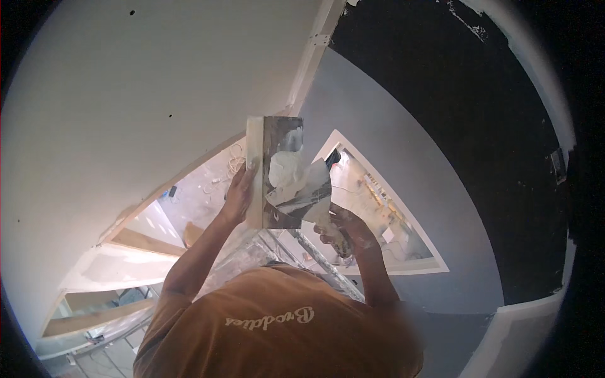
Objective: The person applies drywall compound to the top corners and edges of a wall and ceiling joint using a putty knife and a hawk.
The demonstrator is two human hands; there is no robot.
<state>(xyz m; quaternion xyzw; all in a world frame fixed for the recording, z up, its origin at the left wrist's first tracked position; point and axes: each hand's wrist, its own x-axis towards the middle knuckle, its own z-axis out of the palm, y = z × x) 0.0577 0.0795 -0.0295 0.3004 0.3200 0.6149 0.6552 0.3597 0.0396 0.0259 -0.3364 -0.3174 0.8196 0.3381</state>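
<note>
My left hand point(238, 194) grips the long side of a metal mud pan point(277, 211), held upright in front of me and smeared with white compound point(285, 167). My right hand point(343, 232) is closed on the handle of a wide taping knife point(310, 188). Its blade lies tilted against the pan's open face, just below the lump of compound. Both forearms rise from my orange shirt point(277, 327) at the lower edge.
A white wall point(126, 94) fills the left, a grey wall point(403, 157) the middle and a dark surface point(491, 94) the right. A spattered ladder or scaffold frame point(315, 255) stands below me. Cords lie on the floor point(214, 183). A lit opening point(378, 208) shows shelves.
</note>
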